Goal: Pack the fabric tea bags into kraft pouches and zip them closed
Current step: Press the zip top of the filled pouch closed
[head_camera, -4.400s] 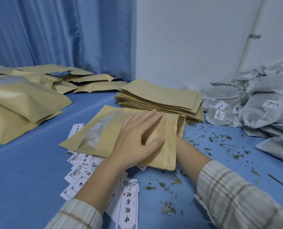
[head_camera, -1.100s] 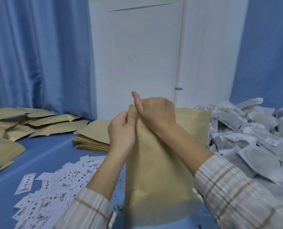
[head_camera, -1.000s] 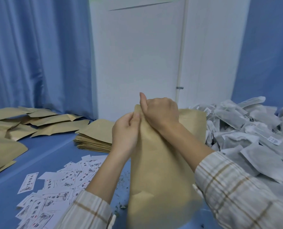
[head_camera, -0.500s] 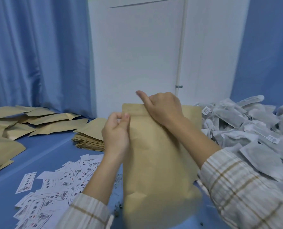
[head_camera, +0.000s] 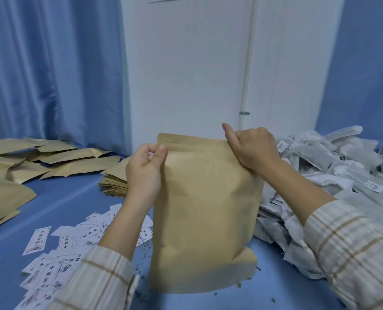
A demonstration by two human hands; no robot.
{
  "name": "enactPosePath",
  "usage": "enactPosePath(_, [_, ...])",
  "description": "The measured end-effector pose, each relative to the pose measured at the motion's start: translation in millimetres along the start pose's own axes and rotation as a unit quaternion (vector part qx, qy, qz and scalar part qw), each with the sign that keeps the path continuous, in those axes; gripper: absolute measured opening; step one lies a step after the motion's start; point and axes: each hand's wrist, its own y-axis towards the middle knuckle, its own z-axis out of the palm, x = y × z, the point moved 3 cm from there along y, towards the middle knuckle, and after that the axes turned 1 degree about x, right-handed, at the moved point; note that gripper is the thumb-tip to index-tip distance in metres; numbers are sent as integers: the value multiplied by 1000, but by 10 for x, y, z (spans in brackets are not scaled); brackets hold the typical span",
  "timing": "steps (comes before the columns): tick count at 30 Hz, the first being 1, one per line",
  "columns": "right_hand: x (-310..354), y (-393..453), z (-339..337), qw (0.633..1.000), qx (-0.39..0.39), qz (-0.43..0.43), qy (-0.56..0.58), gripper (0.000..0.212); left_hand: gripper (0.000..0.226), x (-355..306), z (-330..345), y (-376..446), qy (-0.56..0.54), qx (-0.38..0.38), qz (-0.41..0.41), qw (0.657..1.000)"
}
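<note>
A kraft pouch (head_camera: pixel 205 211) stands upright on the blue table (head_camera: pixel 69 204), its bulging base resting on the surface. The left hand (head_camera: pixel 144 173) pinches the pouch's upper left corner between thumb and fingers, at the zip line. The right hand (head_camera: pixel 253 148) grips the upper right corner, fingers curled round the edge, thumb raised. A heap of tea bags (head_camera: pixel 333 175) lies to the right, touching the pouch's side. Printed cards (head_camera: pixel 74 247) lie scattered to the left. Flat pouches (head_camera: pixel 116 182) are stacked behind the left hand, and filled pouches (head_camera: pixel 51 162) lie farther left.
</note>
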Motion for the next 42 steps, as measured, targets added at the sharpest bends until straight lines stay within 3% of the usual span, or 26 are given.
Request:
enactPosePath(9, [-227,-36,15,999,23,41,18,66,22,113,-63,114,-4,-9,-22,1000])
enactPosePath(13, [-146,-16,41,993,104,-52,-20,72,21,119,3,157,25,16,-31,999])
enactPosePath(17, [75,60,40,978,142,-118,99,66,18,104,159,116,-18,74,-61,995])
enactPosePath(20, [148,56,94,960,154,-106,209,65,22,124,220,83,-32,84,-75,993])
enactPosePath(23, [91,8,98,959,158,-92,216,56,9,120,243,77,-58,83,-76,992])
enactPosePath(25, [-13,0,22,950,234,-65,196,38,7,93,264,74,-72,99,-68,990])
enactPosePath(27, [-132,-58,-85,912,368,-24,182,35,10,58,278,63,-67,109,-56,990])
enactPosePath(29, [-241,-100,-150,883,426,-9,198,27,11,48,318,48,-49,110,-50,991])
enactPosePath(32, [-327,-91,-238,901,350,-7,254,4,21,79,403,21,45,104,-33,993])
enactPosePath(35, [-580,-107,-316,914,215,58,339,6,65,200,383,-8,176,87,-40,980])
enactPosePath(39, [-949,-434,-131,849,155,218,456,8,96,356,139,-59,369,-9,-56,928])
enactPosePath(42, [-1061,-835,208,770,103,332,535,18,98,580,-20,-205,303,-14,-148,941])
